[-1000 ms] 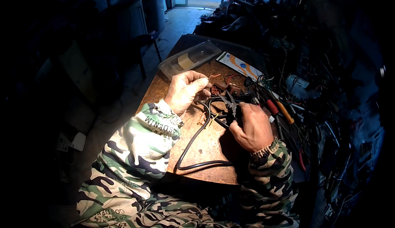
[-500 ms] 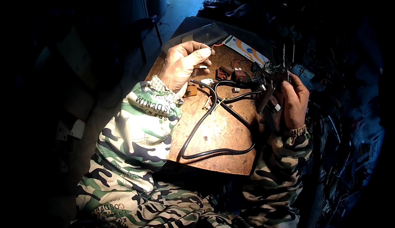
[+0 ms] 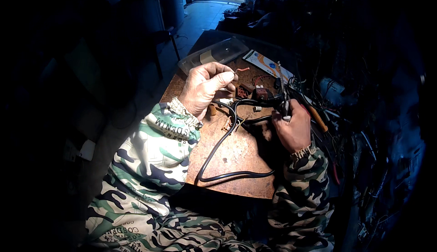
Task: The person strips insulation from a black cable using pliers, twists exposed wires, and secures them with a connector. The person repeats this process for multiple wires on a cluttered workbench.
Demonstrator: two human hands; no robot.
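Note:
A short red wire (image 3: 242, 69) sticks out from the pinched thumb and forefinger of my left hand (image 3: 205, 87), raised over the far left of the worktable. In my right hand (image 3: 292, 127), at the table's right side, is a dark hand tool (image 3: 284, 88) with long narrow jaws pointing away from me; its exact kind is unclear. Between the hands a thick black cable (image 3: 214, 154) loops across the wood, with thin bare-ended wires (image 3: 229, 125) beside it. Small reddish-brown blocks (image 3: 261, 92) lie beyond the cable.
The brown worktable (image 3: 234, 156) carries a clear plastic tray (image 3: 218, 51) and a white, blue and orange box (image 3: 268, 65) at its far side. An orange-handled tool (image 3: 318, 119) and tangled wires (image 3: 337, 88) crowd the right. Left of the table stands a dark chair (image 3: 159, 38).
My right hand has moved left with the dark tool, closer to the red wire. My left hand keeps its pinch and sits slightly lower in the picture.

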